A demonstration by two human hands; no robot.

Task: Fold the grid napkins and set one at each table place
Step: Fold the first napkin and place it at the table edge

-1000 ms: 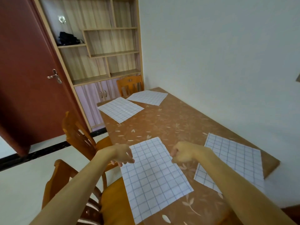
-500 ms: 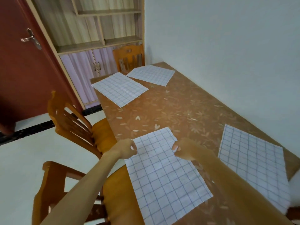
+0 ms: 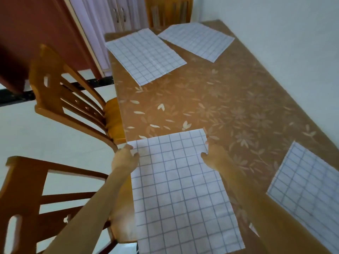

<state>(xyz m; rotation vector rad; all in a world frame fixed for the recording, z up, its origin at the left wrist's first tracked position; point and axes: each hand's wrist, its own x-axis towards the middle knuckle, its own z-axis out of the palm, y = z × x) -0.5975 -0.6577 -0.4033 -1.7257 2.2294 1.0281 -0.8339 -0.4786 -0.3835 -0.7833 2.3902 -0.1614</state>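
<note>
A white napkin with a blue grid (image 3: 181, 189) lies flat in front of me on the brown flowered table (image 3: 211, 99). My left hand (image 3: 124, 158) pinches its far left corner. My right hand (image 3: 214, 156) pinches its far right corner. Both far corners look slightly raised off the table. A second grid napkin (image 3: 308, 191) lies flat at the right. Two more lie flat at the far end of the table, one on the left (image 3: 145, 54) and one on the right (image 3: 196, 40).
A wooden chair (image 3: 73, 99) stands at the table's left side and another (image 3: 36, 198) is close at lower left. A third chair (image 3: 168, 10) stands at the far end. A red door (image 3: 33, 33) and a white wall (image 3: 284, 43) flank the table.
My view has tilted down and moved closer to the table. Both hands slid up to the napkin's far corners and pinched them.
</note>
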